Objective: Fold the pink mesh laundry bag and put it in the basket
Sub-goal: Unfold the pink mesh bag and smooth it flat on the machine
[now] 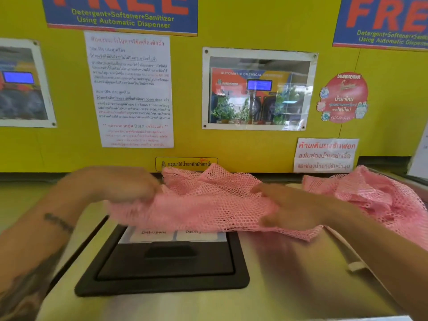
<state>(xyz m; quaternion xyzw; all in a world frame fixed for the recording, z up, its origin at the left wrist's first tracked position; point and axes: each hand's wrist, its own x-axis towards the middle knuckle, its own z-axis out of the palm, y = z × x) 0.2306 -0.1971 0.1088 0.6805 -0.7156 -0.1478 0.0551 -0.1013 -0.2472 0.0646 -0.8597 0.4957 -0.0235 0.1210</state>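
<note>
- Supporting surface: flat metal top of a washing machine (289, 286), brushed silver finish, set against a yellow wall panel.
- Recessed in the top: black detergent drawer lid (166, 269) with a moulded finger recess and two white labels along its far edge.
- Lying on the top: pink mesh laundry bag (208, 205), crumpled, spread across the far edge, partly covering the labels.

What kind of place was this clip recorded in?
Most likely a self-service laundromat: a banner offers free detergent and softener, a washer top has a detergent drawer, and a window shows an automatic chemical dispenser.
</note>
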